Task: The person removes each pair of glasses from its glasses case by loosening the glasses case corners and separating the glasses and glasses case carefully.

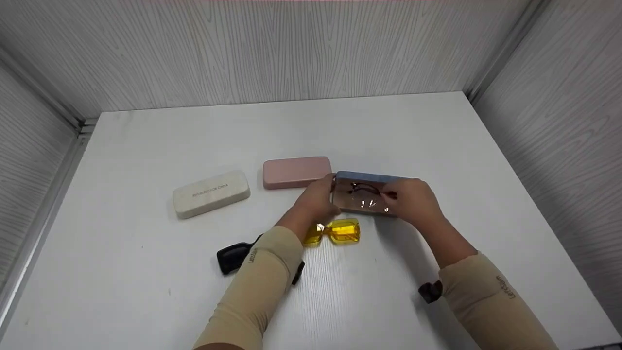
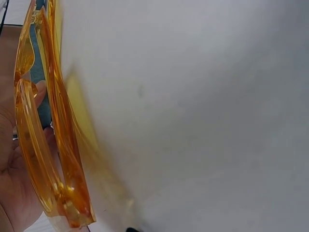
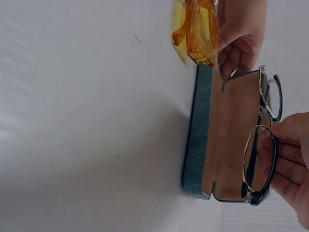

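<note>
An open glasses case (image 1: 369, 176), blue outside and brown inside, sits on the table between the two hands. My left hand (image 1: 315, 201) grips its left end. With the right hand (image 1: 414, 200) I pinch a pair of eyeglasses (image 1: 367, 186) at the middle of the frame. In the right wrist view the dark-topped, thin-rimmed eyeglasses (image 3: 275, 164) are over the brown lining, temples folded behind the lenses. Yellow sunglasses (image 1: 346, 230) lie just in front of the case, partly behind the left wrist; they loom large in the left wrist view (image 2: 67, 145).
A pink case (image 1: 297, 173) lies closed beside the left hand. Farther left is a closed off-white case (image 1: 212, 194) with lettering. Black sunglasses (image 1: 234, 257) are partly covered by the left forearm. Wood-grain walls enclose the white table (image 1: 146, 296) at the back and sides.
</note>
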`<act>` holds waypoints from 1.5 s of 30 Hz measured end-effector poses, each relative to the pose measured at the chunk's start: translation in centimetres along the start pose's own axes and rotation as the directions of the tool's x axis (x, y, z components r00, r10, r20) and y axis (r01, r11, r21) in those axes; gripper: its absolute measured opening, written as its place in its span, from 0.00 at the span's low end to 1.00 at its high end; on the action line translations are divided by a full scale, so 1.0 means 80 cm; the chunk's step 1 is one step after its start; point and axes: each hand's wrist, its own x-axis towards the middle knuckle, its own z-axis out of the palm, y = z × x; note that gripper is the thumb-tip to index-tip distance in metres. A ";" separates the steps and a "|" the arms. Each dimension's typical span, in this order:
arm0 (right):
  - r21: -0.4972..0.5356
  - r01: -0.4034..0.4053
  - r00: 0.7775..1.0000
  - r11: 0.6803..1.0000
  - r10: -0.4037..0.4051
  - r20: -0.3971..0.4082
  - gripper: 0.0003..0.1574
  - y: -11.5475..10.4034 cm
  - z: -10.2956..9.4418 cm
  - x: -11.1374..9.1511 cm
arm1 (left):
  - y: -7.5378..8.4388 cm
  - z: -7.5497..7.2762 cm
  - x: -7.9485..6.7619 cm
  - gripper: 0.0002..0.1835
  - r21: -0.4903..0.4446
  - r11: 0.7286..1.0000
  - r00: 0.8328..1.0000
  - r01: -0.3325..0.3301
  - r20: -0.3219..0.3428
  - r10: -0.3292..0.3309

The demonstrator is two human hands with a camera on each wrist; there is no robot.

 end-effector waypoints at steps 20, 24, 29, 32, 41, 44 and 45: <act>0.020 -0.040 0.980 0.999 0.035 0.195 0.06 0.015 0.010 -0.037 | 0.005 0.001 -0.002 0.47 -0.019 0.998 0.998 0.056 0.014 -0.056; 0.030 -0.046 0.972 0.998 0.038 0.232 0.05 0.025 0.017 -0.040 | 0.006 0.001 -0.003 0.46 -0.028 0.998 0.998 0.054 0.017 -0.053; 0.038 -0.005 0.978 0.999 -0.003 0.208 0.06 0.039 0.024 -0.042 | 0.004 0.000 -0.003 0.45 -0.013 1.000 1.000 0.020 0.011 -0.020; 0.037 0.010 0.978 0.999 -0.017 0.206 0.06 0.043 0.027 -0.044 | 0.002 -0.001 -0.003 0.45 -0.008 1.000 1.000 0.004 0.006 -0.004; 0.023 -0.043 0.952 0.999 0.034 0.305 0.06 0.041 0.027 -0.040 | 0.003 -0.001 -0.002 0.44 -0.008 1.000 1.000 0.014 0.007 -0.014; 0.013 -0.042 0.944 0.999 0.035 0.327 0.04 0.040 0.023 -0.038 | 0.004 -0.001 -0.003 0.45 -0.017 0.999 0.999 0.030 0.013 -0.030; 0.010 -0.039 0.943 0.999 0.034 0.330 0.04 0.040 0.021 -0.037 | 0.004 -0.002 -0.003 0.45 -0.021 0.999 0.999 0.034 0.014 -0.033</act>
